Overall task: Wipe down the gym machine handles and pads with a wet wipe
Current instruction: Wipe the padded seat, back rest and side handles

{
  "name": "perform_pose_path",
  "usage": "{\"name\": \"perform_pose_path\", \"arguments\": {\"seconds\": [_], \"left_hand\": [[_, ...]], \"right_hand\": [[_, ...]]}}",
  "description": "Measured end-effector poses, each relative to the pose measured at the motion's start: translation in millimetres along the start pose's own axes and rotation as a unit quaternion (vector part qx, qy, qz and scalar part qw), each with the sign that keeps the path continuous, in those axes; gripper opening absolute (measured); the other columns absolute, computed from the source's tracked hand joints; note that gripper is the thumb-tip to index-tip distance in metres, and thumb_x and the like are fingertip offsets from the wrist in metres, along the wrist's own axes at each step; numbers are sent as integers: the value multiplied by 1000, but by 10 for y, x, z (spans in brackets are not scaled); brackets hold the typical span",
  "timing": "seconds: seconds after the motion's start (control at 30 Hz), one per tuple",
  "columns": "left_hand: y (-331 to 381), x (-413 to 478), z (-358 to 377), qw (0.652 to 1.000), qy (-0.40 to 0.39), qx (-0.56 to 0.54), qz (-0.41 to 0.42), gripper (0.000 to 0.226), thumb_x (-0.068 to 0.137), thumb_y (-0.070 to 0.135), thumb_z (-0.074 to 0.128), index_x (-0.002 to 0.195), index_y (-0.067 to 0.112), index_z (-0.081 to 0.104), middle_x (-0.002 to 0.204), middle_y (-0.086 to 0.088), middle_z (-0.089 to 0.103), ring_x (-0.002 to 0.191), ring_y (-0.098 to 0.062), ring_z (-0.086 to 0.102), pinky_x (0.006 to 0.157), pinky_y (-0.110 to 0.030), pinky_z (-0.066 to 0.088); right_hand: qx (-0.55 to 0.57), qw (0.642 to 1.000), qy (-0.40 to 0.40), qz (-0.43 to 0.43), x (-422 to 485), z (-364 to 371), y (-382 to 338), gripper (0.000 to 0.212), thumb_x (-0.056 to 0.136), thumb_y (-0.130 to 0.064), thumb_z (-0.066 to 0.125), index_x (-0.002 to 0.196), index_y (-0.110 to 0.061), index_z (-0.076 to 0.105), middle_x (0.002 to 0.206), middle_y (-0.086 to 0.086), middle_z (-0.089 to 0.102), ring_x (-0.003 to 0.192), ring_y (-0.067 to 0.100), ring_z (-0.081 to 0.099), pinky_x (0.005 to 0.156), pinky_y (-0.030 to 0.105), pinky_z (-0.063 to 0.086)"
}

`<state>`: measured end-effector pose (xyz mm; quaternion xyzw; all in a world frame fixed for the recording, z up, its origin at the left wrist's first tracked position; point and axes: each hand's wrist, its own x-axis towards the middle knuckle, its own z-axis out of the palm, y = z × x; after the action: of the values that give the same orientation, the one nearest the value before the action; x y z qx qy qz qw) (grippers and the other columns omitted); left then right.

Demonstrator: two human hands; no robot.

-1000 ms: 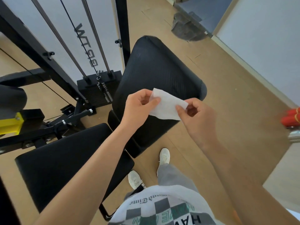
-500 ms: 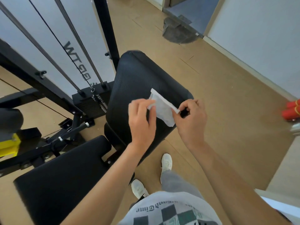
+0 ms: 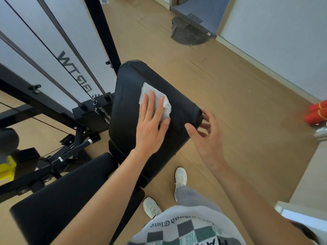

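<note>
A black back pad point(image 3: 127, 110) of the gym machine slopes up in the middle of the head view. On it lies a white wet wipe point(image 3: 165, 106), and my left hand point(image 3: 150, 126) presses it flat with straight fingers. My right hand point(image 3: 205, 137) holds the pad's right edge: the thumb lies on the face and the fingers curl around the side. A second black seat pad point(image 3: 58, 197) lies lower left, partly hidden by my left forearm.
The black frame point(image 3: 104, 32), steel guide rods point(image 3: 70, 48) and weight stack point(image 3: 92, 117) stand left of the pad. A yellow part point(image 3: 7, 170) sits at the far left. Red objects point(image 3: 318, 114) lie at the right wall. My feet point(image 3: 180, 177) stand on the wooden floor.
Both hands held the wipe in the air before. Now my left hand has laid it on the back pad and presses it, while my right hand let go and took the pad's edge.
</note>
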<state>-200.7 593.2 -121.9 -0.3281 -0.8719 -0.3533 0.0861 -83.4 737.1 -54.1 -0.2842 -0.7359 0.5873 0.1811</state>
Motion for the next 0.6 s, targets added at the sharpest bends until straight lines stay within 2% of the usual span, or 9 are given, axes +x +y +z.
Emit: {"name": "perform_pose_path", "arguments": {"seconds": [0.07,0.13,0.23,0.3,0.47,0.53,0.6], "left_hand": [[-106,110,-74,1000,1,-10,-13,62,110,47,27,161,37,-8,170,-4,-4,159,-28,-6,125,-58,20],[-219,216,-166,999,1,-21,-48,63,110,49,29,162,35,-3,172,-3,-3,159,-27,-5,126,-55,22],[-364,355,-315,993,-3,-40,-112,66,107,55,29,163,26,8,173,-2,0,159,-21,-4,124,-33,14],[-423,421,-381,990,-5,-55,-131,66,107,53,33,163,25,10,173,-1,-1,159,-20,-4,121,-29,12],[-177,287,-257,987,-2,-76,-143,61,108,47,33,162,32,9,172,-3,-5,159,-24,-9,120,-39,9],[9,90,-134,992,-10,-64,-105,58,109,45,33,162,35,13,172,-5,-6,158,-29,-11,121,-46,12],[180,-144,6,997,-22,-51,-59,54,110,41,34,161,33,21,171,-9,-5,158,-34,-9,122,-62,21]], "right_hand": [[19,1000,-7,11,11,13,-15,54,86,-24,81,134,-26,57,116,-11,66,103,5,65,78,15,54],[29,999,-15,20,15,9,-2,49,84,-24,82,127,-29,60,111,-12,68,99,4,66,75,13,53],[36,998,-34,28,0,-16,55,49,82,-24,84,122,-34,60,113,-13,68,100,6,67,75,14,54],[37,998,-38,26,-8,-19,74,47,81,-24,85,119,-35,60,113,-13,69,100,7,67,76,16,55],[41,998,-51,20,15,-29,81,45,81,-23,84,117,-36,59,111,-16,68,100,4,67,76,16,55],[49,997,-56,20,23,-44,97,44,81,-22,84,117,-33,61,110,-15,70,100,6,68,77,18,57],[66,996,-58,23,31,-47,117,43,81,-17,84,116,-31,62,107,-16,71,97,7,69,77,20,57]]}}
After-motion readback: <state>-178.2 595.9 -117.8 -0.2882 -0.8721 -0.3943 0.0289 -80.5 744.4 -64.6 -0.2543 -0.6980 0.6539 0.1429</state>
